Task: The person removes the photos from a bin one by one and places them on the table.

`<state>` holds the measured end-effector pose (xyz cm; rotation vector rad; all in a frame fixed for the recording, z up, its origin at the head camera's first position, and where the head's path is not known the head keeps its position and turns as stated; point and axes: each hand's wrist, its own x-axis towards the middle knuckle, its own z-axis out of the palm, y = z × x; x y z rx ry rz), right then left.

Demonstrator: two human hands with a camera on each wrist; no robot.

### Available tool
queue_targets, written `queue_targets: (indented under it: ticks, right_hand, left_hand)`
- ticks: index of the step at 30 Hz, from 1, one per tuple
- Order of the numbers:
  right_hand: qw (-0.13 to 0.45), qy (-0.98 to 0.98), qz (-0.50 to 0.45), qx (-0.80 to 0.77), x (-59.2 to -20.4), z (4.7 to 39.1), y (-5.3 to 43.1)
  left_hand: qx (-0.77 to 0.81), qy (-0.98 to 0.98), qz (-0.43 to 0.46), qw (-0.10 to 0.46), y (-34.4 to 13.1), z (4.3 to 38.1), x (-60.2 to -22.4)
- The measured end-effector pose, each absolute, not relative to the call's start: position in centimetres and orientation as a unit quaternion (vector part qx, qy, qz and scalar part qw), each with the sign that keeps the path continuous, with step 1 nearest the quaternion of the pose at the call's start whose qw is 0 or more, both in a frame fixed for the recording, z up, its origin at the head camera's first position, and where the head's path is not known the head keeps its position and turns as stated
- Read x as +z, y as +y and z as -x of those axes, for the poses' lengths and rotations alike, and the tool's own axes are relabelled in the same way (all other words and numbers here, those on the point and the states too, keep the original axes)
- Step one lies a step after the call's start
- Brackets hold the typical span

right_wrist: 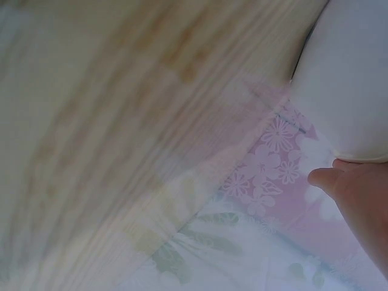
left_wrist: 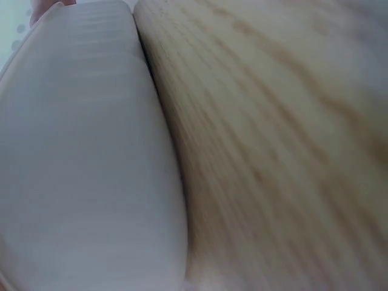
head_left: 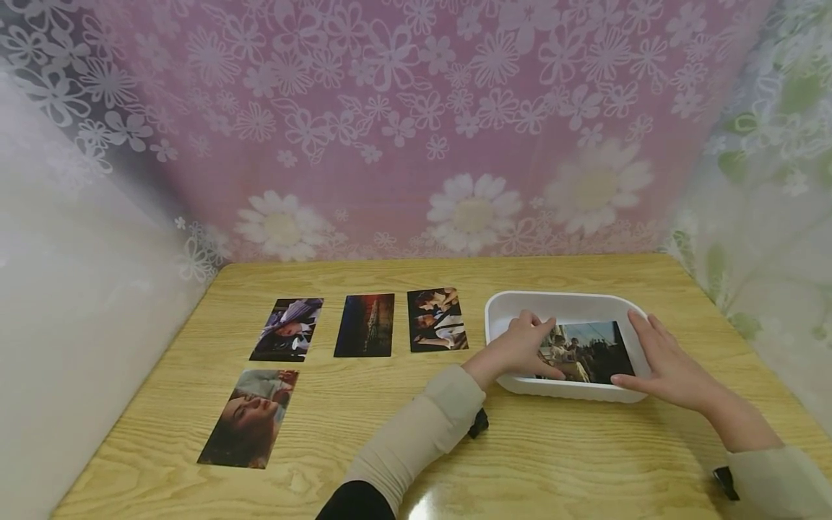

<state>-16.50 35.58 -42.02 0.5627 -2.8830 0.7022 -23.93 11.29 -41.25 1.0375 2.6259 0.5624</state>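
Note:
A white plastic tray [head_left: 585, 391] stands on the right half of the table, with a photo [head_left: 588, 350] of several people outdoors lying in it. My left hand [head_left: 523, 350] reaches over the tray's left side and holds the photo by its left end, thumb at the lower edge and fingers at the upper one. At the right end, my right hand [head_left: 669, 365] rests on the rim with fingers spread, its thumb near the photo's lower right corner. In the right wrist view, fingers touch the tray's rim. The left wrist view shows mainly the tray's outer wall [left_wrist: 85, 151].
Left of the tray, three photos lie in a row: a purple one [head_left: 288, 329], a dark one [head_left: 365, 325] and one with figures [head_left: 438, 319]. A portrait photo [head_left: 248, 419] lies nearer the front left. Flowered curtains [head_left: 390, 144] enclose the wooden table [head_left: 552, 455].

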Motion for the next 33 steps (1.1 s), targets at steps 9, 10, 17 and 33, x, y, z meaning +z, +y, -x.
queue_targets:
  ticks: [9, 10, 17, 33]
  right_hand:
    - [0.058, -0.953, -0.186, 0.231, -42.2, 16.4, 35.7]
    - [0.057, -0.953, -0.187, 0.232, -42.2, 16.5, 35.8]
    - [0.053, -0.951, -0.19, 0.237, -42.1, 16.5, 35.8]
    - [0.044, -0.952, -0.183, 0.243, -42.1, 16.6, 35.9]
  left_hand:
    - [0.205, 0.905, -0.35, 0.131, 11.3, 23.8, -41.2]
    - [0.213, 0.903, -0.349, 0.132, 11.3, 23.8, -41.2]
    - [0.27, 0.874, -0.376, 0.148, 11.1, 24.5, -41.5]
    - [0.309, 0.83, -0.412, 0.213, 11.2, 24.7, -41.3]
